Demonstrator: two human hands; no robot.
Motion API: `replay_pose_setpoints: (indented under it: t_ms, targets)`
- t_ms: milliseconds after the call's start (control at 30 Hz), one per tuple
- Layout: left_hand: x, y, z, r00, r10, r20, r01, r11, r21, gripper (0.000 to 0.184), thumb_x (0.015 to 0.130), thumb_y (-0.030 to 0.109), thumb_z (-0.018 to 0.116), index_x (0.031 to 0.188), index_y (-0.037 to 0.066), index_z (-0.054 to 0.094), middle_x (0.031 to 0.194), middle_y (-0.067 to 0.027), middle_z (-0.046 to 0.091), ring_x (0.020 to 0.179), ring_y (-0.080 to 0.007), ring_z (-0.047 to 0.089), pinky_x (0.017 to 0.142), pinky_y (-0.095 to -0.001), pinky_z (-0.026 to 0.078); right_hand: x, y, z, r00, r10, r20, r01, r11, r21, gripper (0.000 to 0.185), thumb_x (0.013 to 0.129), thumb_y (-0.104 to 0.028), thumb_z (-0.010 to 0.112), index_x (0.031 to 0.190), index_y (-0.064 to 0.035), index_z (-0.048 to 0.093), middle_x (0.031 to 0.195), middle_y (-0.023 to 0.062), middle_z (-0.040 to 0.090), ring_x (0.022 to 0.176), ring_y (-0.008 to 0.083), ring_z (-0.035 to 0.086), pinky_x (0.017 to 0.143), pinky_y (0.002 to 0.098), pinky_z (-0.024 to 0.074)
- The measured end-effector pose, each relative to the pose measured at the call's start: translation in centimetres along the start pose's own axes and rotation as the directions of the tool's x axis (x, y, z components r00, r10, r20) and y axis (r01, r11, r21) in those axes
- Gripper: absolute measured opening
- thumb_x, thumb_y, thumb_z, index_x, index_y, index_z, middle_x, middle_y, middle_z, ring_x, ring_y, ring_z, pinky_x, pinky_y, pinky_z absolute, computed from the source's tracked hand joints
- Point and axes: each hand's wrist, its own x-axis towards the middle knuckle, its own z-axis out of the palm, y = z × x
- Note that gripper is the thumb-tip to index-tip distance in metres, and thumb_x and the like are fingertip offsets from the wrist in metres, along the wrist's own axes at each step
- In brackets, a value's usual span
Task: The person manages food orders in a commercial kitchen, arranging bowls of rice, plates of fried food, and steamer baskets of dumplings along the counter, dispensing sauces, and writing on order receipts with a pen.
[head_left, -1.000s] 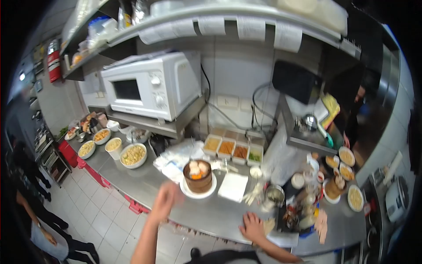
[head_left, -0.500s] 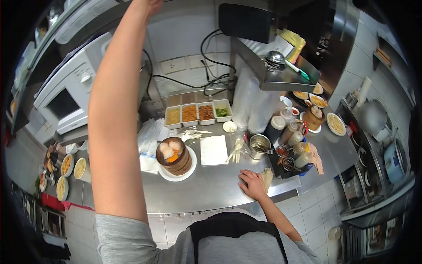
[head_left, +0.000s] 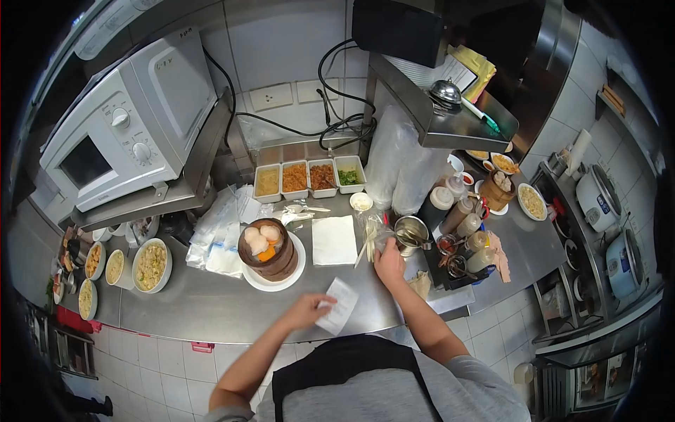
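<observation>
My left hand (head_left: 308, 311) is closed on a white printed paper slip (head_left: 339, 307) near the counter's front edge. My right hand (head_left: 389, 263) reaches forward, fingers curled, between the plastic-wrapped utensils (head_left: 370, 235) and a metal cup (head_left: 410, 234). What its fingertips grip is hidden. In front of me a bamboo steamer (head_left: 271, 266) of pale dumplings with an orange garnish stands on a white plate (head_left: 299, 273). To its right lies a white paper sheet (head_left: 334, 240).
Food trays (head_left: 295, 181) line the back of the counter. Sauce bottles (head_left: 460, 213) stand in a black caddy at right, below a steel shelf (head_left: 467, 133) with a call bell. A microwave (head_left: 130, 119) sits at upper left, with filled bowls (head_left: 152, 266) below it.
My left arm has come down from high up, and its hand now holds the paper slip. My right hand has moved forward and left from the counter edge to beside the metal cup.
</observation>
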Motion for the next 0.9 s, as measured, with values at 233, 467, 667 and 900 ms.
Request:
replay_pose_setpoints:
  t_ms: [233,467,667,900]
  targets:
    - [4.2,7.1,1.7,0.881,0.333,-0.336,-0.149,0.869,0.471,0.062,0.078,0.032,0.065,0.126,-0.001,0.042,0.124,-0.0236,0.04,0.117,-0.0387,0.039,0.1,-0.0409,0.031,-1.8,1.3,0.2,0.994,-0.103,0.026,0.098,0.984,0.15,0.03,0.08,-0.015,0.057,0.105,-0.0047,0.044,0.093,0.019,0.057,0.077,0.0387,0.059,0.068,0.0469,0.0468]
    - [18.5,12.8,4.9,0.823,-0.231,-0.519,0.366,0.915,0.172,0.095,0.071,0.041,0.068,0.135,-0.007,0.015,0.132,-0.0301,0.034,0.122,-0.0409,0.037,0.098,-0.0429,0.036,-6.1,3.2,-0.7,0.887,-0.46,-0.047,0.461,0.871,0.172,0.01,0.078,-0.009,0.055,0.087,-0.0053,0.057,0.086,0.0123,0.055,0.07,0.0337,0.056,0.063,0.0419,0.0441]
    - [22.9,7.5,4.3,0.762,-0.371,-0.53,0.353,0.925,-0.14,0.06,0.074,0.01,0.059,0.124,-0.005,0.03,0.109,-0.0244,0.055,0.096,-0.0335,0.059,0.082,-0.0391,0.048,-6.7,4.0,-1.7,0.881,-0.466,-0.085,0.468,0.828,0.308,0.006,0.075,-0.002,0.059,0.08,-0.0038,0.058,0.075,0.0128,0.054,0.063,0.0304,0.054,0.059,0.0367,0.0433]
    - [16.7,7.4,0.2,0.672,-0.444,-0.593,-0.231,0.634,-0.738,0.059,0.076,0.002,0.056,0.127,0.006,0.026,0.101,-0.0135,0.051,0.086,-0.0239,0.057,0.06,-0.0453,0.049,-3.8,3.8,-1.5,0.849,-0.517,-0.109,0.526,0.806,0.271,0.018,0.075,0.003,0.053,0.093,-0.0006,0.057,0.103,0.0213,0.05,0.094,0.0377,0.052,0.083,0.0418,0.0421]
